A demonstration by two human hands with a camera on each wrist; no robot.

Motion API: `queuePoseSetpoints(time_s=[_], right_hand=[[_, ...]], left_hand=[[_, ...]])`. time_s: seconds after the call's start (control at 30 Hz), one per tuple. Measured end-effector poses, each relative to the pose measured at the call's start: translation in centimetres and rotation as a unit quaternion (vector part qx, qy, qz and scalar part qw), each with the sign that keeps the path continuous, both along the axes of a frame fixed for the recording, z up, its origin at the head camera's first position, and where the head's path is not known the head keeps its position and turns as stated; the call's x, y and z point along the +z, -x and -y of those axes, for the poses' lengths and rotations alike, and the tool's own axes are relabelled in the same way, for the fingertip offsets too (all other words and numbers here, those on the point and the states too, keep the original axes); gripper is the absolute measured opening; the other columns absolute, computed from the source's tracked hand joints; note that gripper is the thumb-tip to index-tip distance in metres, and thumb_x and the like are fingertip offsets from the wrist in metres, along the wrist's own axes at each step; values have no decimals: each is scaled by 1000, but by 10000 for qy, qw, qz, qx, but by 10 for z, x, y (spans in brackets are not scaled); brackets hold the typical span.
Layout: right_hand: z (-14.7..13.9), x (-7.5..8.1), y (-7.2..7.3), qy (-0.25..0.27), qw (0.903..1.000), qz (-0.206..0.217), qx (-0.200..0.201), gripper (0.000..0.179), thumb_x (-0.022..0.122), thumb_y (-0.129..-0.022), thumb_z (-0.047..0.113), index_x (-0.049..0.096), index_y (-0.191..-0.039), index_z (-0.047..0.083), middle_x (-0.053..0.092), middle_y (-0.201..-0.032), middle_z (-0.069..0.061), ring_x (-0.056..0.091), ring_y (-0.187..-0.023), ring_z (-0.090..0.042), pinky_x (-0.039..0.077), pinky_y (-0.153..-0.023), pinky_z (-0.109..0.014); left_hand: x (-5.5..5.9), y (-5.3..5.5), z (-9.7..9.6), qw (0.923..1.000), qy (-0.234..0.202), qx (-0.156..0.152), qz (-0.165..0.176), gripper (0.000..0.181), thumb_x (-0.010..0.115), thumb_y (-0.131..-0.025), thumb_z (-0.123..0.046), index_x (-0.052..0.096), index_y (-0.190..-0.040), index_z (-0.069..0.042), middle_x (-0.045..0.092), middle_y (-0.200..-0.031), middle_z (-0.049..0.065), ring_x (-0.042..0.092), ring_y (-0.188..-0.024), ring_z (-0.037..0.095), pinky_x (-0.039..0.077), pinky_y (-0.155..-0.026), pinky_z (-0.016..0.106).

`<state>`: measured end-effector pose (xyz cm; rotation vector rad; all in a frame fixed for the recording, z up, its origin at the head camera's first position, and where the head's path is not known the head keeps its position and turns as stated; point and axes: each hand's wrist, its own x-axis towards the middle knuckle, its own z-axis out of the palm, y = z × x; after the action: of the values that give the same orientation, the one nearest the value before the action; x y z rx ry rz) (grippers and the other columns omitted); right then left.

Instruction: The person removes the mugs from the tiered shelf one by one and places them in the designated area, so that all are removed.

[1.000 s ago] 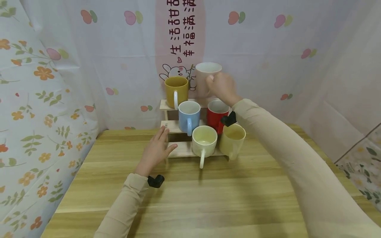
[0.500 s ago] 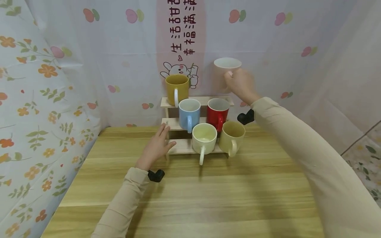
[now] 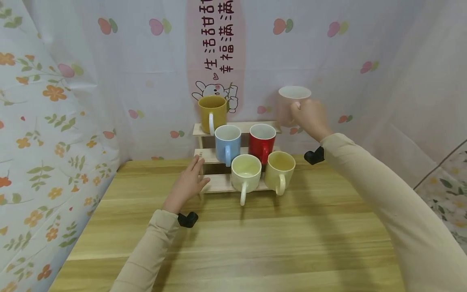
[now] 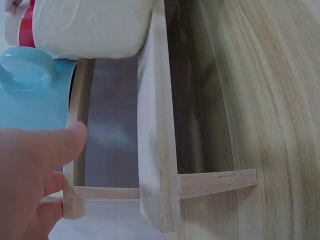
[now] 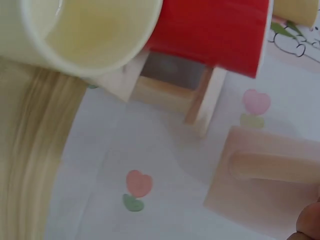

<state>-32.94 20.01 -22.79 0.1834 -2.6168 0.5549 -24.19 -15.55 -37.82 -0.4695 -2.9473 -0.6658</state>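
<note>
A pale pink mug (image 3: 286, 108) hangs in the air just past the right end of the three-tier wooden rack (image 3: 219, 184). My right hand (image 3: 311, 117) grips its handle, which also shows on the pink mug (image 5: 270, 200) in the right wrist view. My left hand (image 3: 184, 186) touches the rack's left end with extended fingers, thumb spread apart. On the top tier stands a mustard mug (image 3: 215, 115). The middle tier bears a light blue mug (image 3: 223, 147) and a red mug (image 3: 260, 144). A cream mug (image 3: 245, 174) and a yellow mug (image 3: 277, 172) occupy the bottom tier.
The rack stands at the back of a wood-grain table (image 3: 233, 243). Close behind hangs a printed white curtain (image 3: 146, 81), with a flowered curtain (image 3: 54, 142) along the left side.
The right hand has carried the pink mug rightward, from above the top tier to beyond the rack's right end, dipping slightly in the last half second. The left hand stays at the rack.
</note>
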Motion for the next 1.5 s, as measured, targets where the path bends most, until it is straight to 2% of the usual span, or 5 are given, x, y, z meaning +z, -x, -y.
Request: queuePoseSetpoints(time_s=[0.13, 0.37, 0.57, 0.93, 1.5], right_hand=[[-7, -10, 2, -56, 9997, 167, -162, 37, 32, -86, 17, 30, -49, 13, 54, -41, -3, 20, -47, -13, 18, -45, -26], [-20, -30, 1, -175, 9995, 49, -268, 37, 33, -86, 17, 26, -50, 14, 24, -44, 2, 21, -48, -15, 20, -45, -28], [-22, -52, 5, 11, 9988, 310, -386, 39, 33, -87, 21, 28, -49, 15, 27, -45, 3, 25, -47, -15, 21, -45, -28], [-25, -100, 11, 27, 9970, 652, -418, 42, 32, -91, 24, 31, -51, 14, 31, -47, 1, 31, -50, -19, 26, -48, -32], [-29, -150, 7, -229, 9985, 447, -229, 44, 39, -93, 24, 38, -51, 13, 43, -50, -5, 46, -55, -28, 36, -52, -38]], left_hand=[[-1, -1, 0, 9999, 71, 82, 30, 69, 59, -95, -29, 26, -150, -3, 15, -159, 18, 51, -117, 49, 42, -97, 55], [-3, -1, -1, 9999, 86, 98, 38, 68, 59, -95, -27, 26, -151, -4, 16, -159, 17, 53, -113, 51, 44, -94, 55], [-2, 2, 0, 9999, 98, 117, -71, 68, 60, -95, -26, 27, -150, -4, 16, -159, 17, 54, -112, 49, 45, -94, 54], [4, 1, 2, 9996, 198, 79, 187, 69, 59, -95, -24, 24, -152, -6, 14, -160, 15, 51, -116, 50, 44, -93, 55], [1, 0, 2, 9997, 127, 171, 139, 67, 60, -95, -22, 26, -151, -8, 15, -160, 13, 52, -115, 48, 48, -86, 51]])
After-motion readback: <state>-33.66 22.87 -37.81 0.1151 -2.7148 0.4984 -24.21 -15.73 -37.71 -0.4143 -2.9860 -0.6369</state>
